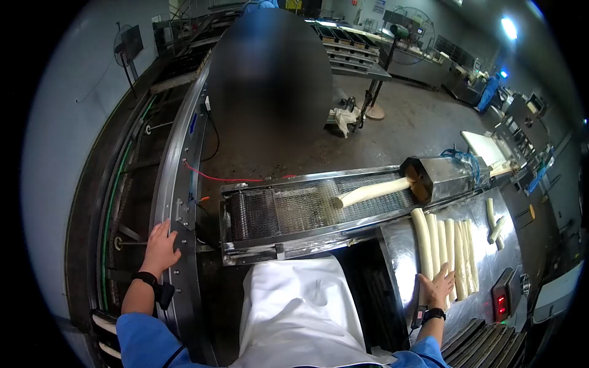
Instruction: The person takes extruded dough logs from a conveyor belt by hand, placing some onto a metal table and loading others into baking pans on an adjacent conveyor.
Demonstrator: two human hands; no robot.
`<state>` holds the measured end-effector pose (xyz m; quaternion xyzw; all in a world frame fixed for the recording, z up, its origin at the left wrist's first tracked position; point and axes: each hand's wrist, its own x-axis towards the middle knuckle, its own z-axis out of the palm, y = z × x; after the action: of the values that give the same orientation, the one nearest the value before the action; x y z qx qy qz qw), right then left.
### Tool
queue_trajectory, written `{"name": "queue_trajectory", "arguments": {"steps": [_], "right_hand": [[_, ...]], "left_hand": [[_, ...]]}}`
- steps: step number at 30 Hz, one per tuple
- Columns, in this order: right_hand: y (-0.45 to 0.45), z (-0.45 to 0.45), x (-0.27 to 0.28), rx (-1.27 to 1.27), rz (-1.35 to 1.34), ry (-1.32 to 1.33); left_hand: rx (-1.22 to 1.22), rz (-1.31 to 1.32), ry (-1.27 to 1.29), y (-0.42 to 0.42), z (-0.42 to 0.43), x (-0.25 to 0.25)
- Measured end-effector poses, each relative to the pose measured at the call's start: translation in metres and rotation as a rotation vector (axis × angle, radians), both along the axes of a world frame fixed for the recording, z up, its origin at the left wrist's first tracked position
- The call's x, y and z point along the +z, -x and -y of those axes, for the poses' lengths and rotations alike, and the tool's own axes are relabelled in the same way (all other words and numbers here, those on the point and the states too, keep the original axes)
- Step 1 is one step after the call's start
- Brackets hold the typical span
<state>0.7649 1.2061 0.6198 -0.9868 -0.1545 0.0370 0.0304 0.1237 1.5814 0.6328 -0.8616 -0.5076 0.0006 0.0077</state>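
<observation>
My left hand (161, 246) rests on the metal rail (173, 172) of the long conveyor at the left, fingers spread, holding nothing. At the right, my right hand (438, 286) lies with spread fingers over the lower ends of several long pale dough rolls (451, 245), which lie side by side on a steel table (402, 251). Between my hands and farther forward, another pale roll (374, 191) lies on a mesh belt (307, 205), its far end at the opening of a metal housing (451, 178).
Short roll pieces (497, 230) lie at the table's right side, near a device with a red display (502, 303). Dark slatted trays (485, 343) are below it. A person in blue (489, 92) stands far back right. A blurred area covers the centre back.
</observation>
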Motion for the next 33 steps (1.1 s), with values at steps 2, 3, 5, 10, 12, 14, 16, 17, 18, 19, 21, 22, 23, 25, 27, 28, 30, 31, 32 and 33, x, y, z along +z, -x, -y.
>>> {"name": "queue_trajectory", "arguments": {"steps": [2,3,5,10,12,14,16,17,18,19,21,22,23,25,27,28,30,31,32,33], "right_hand": [[0.004,-0.001,0.002,0.008,0.019,0.002],[0.008,-0.002,0.004,0.027,0.022,0.006],[0.012,-0.001,0.006,0.034,0.024,0.012],[0.014,0.018,-0.011,0.101,0.025,0.029],[0.021,0.025,-0.011,0.073,0.045,0.076],[0.031,0.028,-0.008,0.053,0.061,0.122],[0.036,0.029,-0.006,0.025,0.103,0.121],[0.033,0.031,-0.013,0.024,0.146,0.115],[0.029,0.031,-0.014,0.034,0.141,0.114],[0.029,0.027,-0.013,0.001,0.127,0.118],[0.029,0.023,-0.013,-0.032,0.127,0.092],[0.029,0.024,-0.013,-0.029,0.121,0.087],[0.027,0.024,-0.011,-0.026,0.106,0.060],[0.023,0.024,-0.013,-0.023,0.092,0.020],[0.019,0.026,-0.017,-0.011,0.134,0.000],[0.019,0.024,-0.015,-0.011,0.135,-0.006],[0.022,0.021,-0.006,-0.022,0.099,-0.002],[0.021,0.022,-0.009,-0.014,0.115,-0.003],[0.019,0.023,-0.012,-0.005,0.133,-0.001],[0.020,0.022,-0.013,-0.005,0.146,-0.016]], "left_hand": [[-0.002,0.003,-0.008,0.000,-0.001,-0.001],[-0.007,0.003,-0.007,0.000,-0.001,-0.001],[0.025,0.042,0.010,-0.001,0.000,0.000],[0.026,0.007,0.008,-0.002,0.000,0.001],[0.035,0.003,0.009,-0.002,0.000,0.001],[0.041,0.007,0.009,-0.002,0.001,0.001],[0.031,-0.003,-0.004,-0.003,0.000,0.004],[0.018,-0.008,-0.013,-0.005,0.002,0.004],[0.028,-0.014,-0.014,-0.006,0.003,0.004],[0.043,-0.020,-0.020,-0.008,0.003,0.004],[0.050,-0.036,-0.038,-0.007,0.002,0.003],[0.053,-0.042,-0.042,-0.013,0.002,0.004],[0.162,0.035,0.001,-0.027,0.000,0.005],[0.268,0.276,0.040,-0.052,-0.010,-0.014],[0.193,0.478,0.044,-0.091,-0.018,-0.020],[0.126,0.521,0.056,-0.126,-0.018,-0.012],[-0.012,0.541,0.048,-0.181,-0.027,-0.009],[-0.044,0.589,0.065,-0.207,-0.033,-0.011],[-0.074,0.639,0.084,-0.232,-0.038,-0.014],[-0.091,0.660,0.122,-0.256,-0.042,-0.017]]}}
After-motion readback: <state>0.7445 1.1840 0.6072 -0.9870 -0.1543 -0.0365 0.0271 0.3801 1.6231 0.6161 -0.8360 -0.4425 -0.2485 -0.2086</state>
